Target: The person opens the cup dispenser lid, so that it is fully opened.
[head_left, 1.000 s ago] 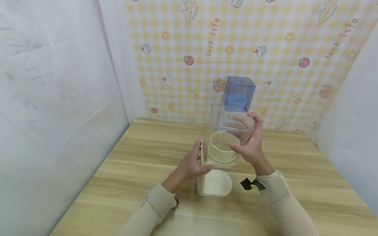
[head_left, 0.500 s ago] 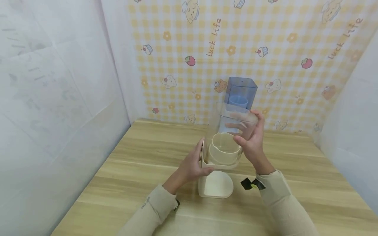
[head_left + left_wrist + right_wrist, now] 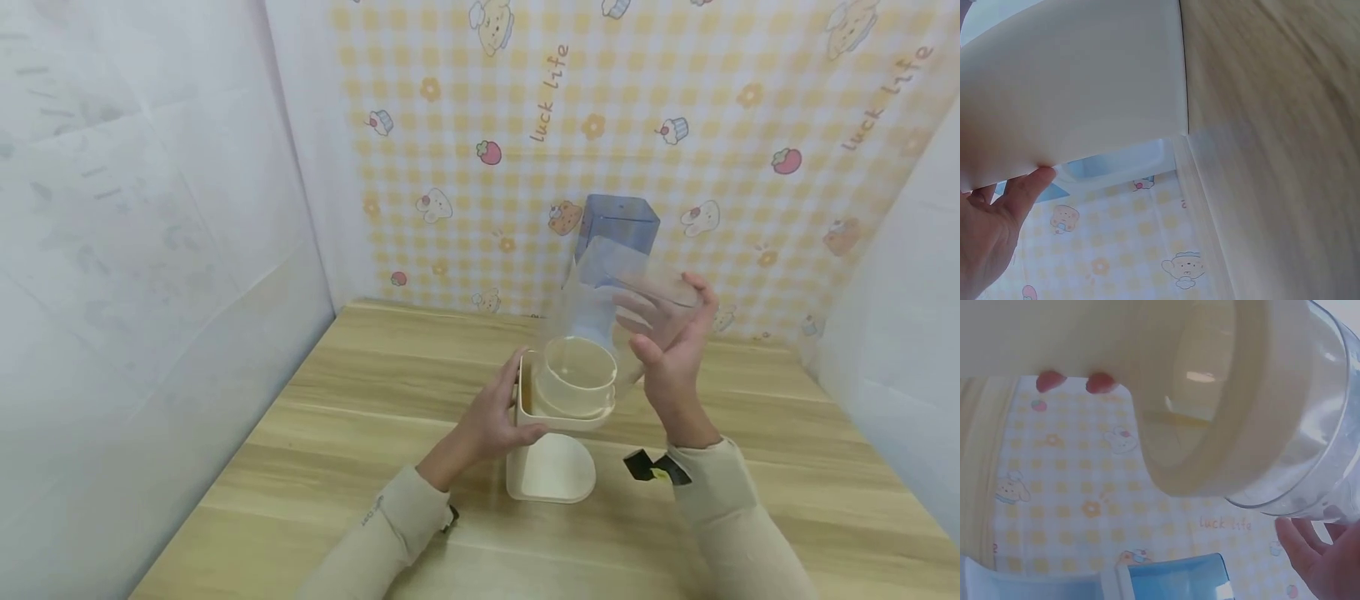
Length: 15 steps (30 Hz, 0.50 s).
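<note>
leaning over the cream stand (image 3: 555, 470), short of the table's (image 3: 375, 350) back edge, the clear container (image 3: 598, 321) is being gripped by the right hand (image 3: 675, 367), the stand by the left hand (image 3: 491, 417); slipping is being risked should grips slacken.

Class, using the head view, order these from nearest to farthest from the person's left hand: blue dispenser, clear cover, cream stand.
From the left hand:
1. Cream stand: in its grip, just to the right.
2. Clear cover: farther right, tilted at the stand's top, held by the right hand.
3. Blue dispenser: at the back, behind the cover.
</note>
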### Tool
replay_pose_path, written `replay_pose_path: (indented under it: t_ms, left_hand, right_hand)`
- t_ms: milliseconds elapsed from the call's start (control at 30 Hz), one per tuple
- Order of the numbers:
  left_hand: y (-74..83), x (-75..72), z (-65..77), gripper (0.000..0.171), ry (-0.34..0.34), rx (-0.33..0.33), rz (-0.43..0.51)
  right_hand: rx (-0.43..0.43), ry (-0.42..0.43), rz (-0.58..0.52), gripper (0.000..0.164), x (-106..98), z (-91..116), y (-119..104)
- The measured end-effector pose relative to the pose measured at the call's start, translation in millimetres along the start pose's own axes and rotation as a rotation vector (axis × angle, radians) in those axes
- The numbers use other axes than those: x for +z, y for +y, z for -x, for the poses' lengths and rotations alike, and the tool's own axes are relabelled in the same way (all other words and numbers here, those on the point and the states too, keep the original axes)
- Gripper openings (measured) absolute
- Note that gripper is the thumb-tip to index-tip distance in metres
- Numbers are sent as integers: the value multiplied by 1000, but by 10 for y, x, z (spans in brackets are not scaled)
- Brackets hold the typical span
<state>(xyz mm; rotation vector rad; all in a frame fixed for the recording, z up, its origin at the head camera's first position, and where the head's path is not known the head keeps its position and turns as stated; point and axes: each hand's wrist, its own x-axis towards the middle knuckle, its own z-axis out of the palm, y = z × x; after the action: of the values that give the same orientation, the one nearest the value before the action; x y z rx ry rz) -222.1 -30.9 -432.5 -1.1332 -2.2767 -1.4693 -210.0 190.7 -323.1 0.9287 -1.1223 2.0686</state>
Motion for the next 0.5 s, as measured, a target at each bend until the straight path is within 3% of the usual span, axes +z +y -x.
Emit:
replay_pose_path:
  t_ms: [200, 500]
  left_hand:
    - [28, 16, -17, 113, 0, 1, -2]
    - [14, 31, 12, 116, 21, 5, -15]
  right_hand:
    - [-54, 81, -37, 95, -83, -34, -134]
    - [-113, 105, -130, 96, -172, -26, -332]
